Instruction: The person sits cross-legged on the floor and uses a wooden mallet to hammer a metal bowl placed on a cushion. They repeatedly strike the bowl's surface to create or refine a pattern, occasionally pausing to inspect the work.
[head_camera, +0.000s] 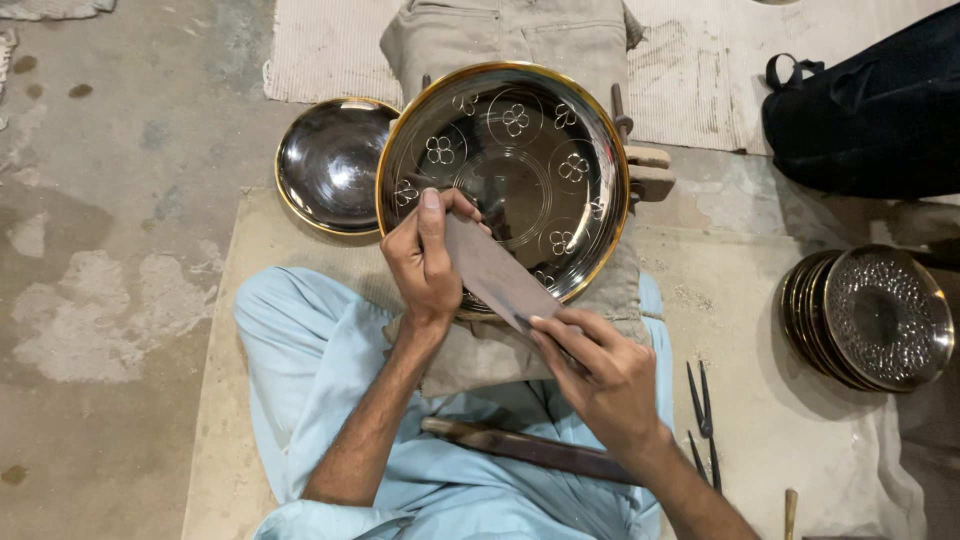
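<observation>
Both hands pinch one grey sheet: right hand (600, 375) grips its near corner with closed fingers, left hand (425, 262) presses its far end onto the plate (520, 150). Sheet (495, 275) lies across the plate's near rim. Beyond-left sits a bowl (330, 165).

Plate (520, 150): glossy dark metal, brass-coloured rim, engraved flowers. Sheet (495, 275): matt grey, paper-like. Stacked plates (880, 315): hammered shiny metal. Floor (120, 200): rough concrete.
</observation>
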